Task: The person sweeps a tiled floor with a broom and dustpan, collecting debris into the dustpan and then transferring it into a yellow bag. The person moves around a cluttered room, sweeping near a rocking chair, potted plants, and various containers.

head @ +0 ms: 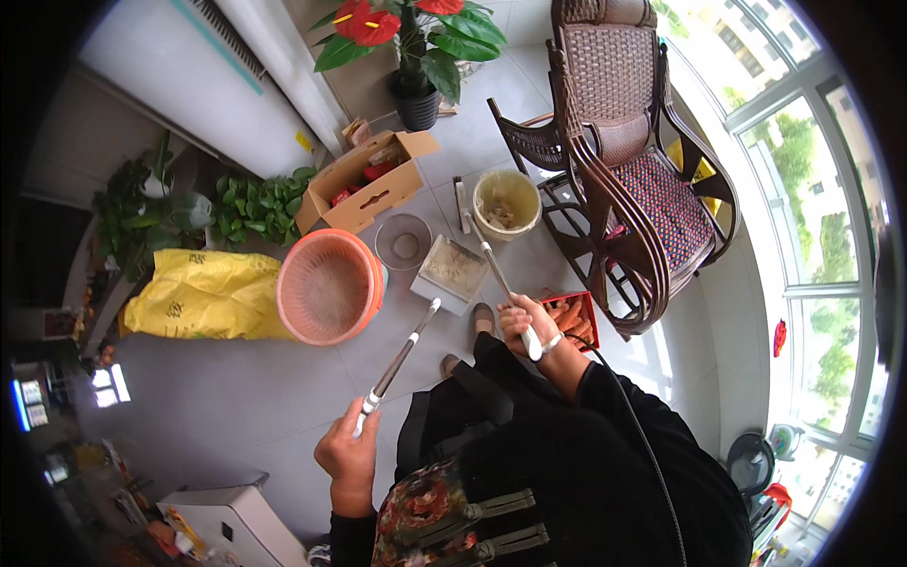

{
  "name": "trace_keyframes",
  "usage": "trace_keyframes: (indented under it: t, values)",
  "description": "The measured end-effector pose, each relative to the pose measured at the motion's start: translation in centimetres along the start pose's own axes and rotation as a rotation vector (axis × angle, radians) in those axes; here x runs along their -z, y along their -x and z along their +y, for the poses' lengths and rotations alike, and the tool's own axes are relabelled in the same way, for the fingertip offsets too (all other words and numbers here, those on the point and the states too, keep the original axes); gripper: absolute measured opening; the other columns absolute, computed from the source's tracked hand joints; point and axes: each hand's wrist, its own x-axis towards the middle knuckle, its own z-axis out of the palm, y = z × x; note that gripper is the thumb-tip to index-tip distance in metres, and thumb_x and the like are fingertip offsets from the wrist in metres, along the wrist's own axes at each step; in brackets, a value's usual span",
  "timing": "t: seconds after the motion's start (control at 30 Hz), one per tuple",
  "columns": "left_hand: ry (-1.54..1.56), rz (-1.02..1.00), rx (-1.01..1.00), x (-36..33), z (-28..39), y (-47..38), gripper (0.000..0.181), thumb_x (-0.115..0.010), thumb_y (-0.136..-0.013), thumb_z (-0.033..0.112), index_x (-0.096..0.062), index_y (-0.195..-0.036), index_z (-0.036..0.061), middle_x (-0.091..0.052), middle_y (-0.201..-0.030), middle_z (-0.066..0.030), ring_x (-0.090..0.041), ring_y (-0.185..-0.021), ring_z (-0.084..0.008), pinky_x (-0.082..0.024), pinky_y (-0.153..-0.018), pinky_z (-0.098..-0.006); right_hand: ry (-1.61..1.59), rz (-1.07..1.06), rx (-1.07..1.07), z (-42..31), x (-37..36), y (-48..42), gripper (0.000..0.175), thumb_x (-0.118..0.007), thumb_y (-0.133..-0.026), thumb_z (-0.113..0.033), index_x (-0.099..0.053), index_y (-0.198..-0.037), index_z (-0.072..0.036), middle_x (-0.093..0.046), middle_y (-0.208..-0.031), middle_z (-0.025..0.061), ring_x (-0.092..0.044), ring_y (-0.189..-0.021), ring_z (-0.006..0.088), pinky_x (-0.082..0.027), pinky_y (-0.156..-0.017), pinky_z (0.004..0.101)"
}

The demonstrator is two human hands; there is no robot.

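My left hand (347, 453) grips the white end of a metal pole (397, 365). The pole's far end meets the near edge of a long-handled dustpan (432, 289) on the floor. Pale, crumb-like debris (453, 269) covers the dustpan's surface. My right hand (528, 322) is closed around the white grip of a second metal pole (499, 269). That pole runs to a narrow broom head (462, 205), lying between the dustpan and a cream bucket (528, 212). The bucket has a liner, with some scraps at its bottom.
Left of the dustpan are a wire-like round basket (378, 248), stacked orange plastic baskets (281, 298) and a yellow bag (212, 294). An open cardboard box (386, 195) stands behind. A rattan rocking chair (623, 78) and a red box of orange-brown roots (592, 312) are at right.
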Motion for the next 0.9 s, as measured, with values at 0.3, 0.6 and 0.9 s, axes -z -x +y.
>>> trace_keyframes:
  t: [0.3, 0.6, 0.9]
  values:
    - [-0.007, -0.029, -0.001, -0.8, 3.4, -4.3, 0.031, -0.081, -0.074, 0.016, -0.073, -0.104, 0.0095, -0.069, -0.080, -0.0127, -0.068, -0.069, -0.0286, -0.051, -0.061, -0.0360, -0.139, 0.022, 0.167, -1.7, -2.0, 0.3, 0.024, -0.050, -0.099, -0.024, -0.045, -0.096, -0.001, -0.041, -0.056, -0.0046, -0.041, -0.044, 0.0072, -0.039, -0.038, 0.0222]
    - [-0.055, -0.107, 0.001, 0.8, 5.2, -7.7, 0.029, -0.080, -0.074, 0.014, -0.073, -0.101, 0.0064, -0.070, -0.084, -0.0152, -0.068, -0.072, -0.0302, -0.052, -0.065, -0.0355, -0.248, 0.006, 0.255, -0.2, -1.5, 9.1, 0.022, -0.053, -0.097, -0.018, -0.048, -0.098, 0.003, -0.040, -0.060, -0.0045, -0.043, -0.050, 0.0076, -0.039, -0.044, 0.0230]
    - [0.033, -0.132, -0.122, 1.7, 1.9, -12.1, 0.030, -0.081, -0.073, 0.015, -0.074, -0.100, 0.0063, -0.069, -0.078, -0.0137, -0.067, -0.067, -0.0281, -0.051, -0.061, -0.0348, -0.268, 0.082, 0.391, 2.8, -1.8, 9.9, 0.023, -0.049, -0.097, -0.018, -0.046, -0.099, 0.005, -0.041, -0.058, -0.0036, -0.042, -0.047, 0.0076, -0.038, -0.039, 0.0224]
